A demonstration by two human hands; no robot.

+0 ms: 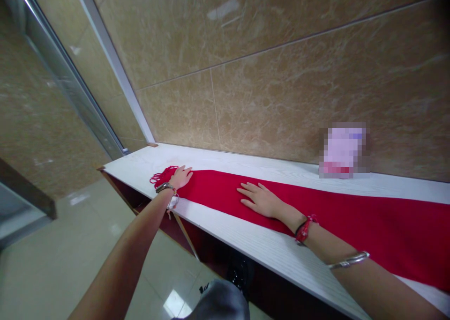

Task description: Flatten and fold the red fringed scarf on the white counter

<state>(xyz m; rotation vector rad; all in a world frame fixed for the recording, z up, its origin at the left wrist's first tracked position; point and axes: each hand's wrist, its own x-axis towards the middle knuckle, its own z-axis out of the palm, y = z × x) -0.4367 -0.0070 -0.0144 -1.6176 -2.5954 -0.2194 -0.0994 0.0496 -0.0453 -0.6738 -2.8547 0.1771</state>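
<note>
A long red scarf point(218, 189) lies flat along a white tabletop point(218, 219) and runs out of view at the right. Its fringe point(163, 174) is bunched at the left end. My left hand point(181, 177) rests on the scarf close to that fringe, fingers stretched out. Farther right, my right hand point(262, 200) lies flat on the red cloth with its fingers spread. Neither hand grips the fabric. The part of the scarf beneath each palm is hidden.
A pixelated pink and white item point(341, 149) leans by the tiled wall point(267, 104) at the tabletop's back edge. Below the top are dark open compartments point(211, 245). A metal-framed glass panel point(70, 76) stands at the left, over a glossy tiled floor point(80, 254).
</note>
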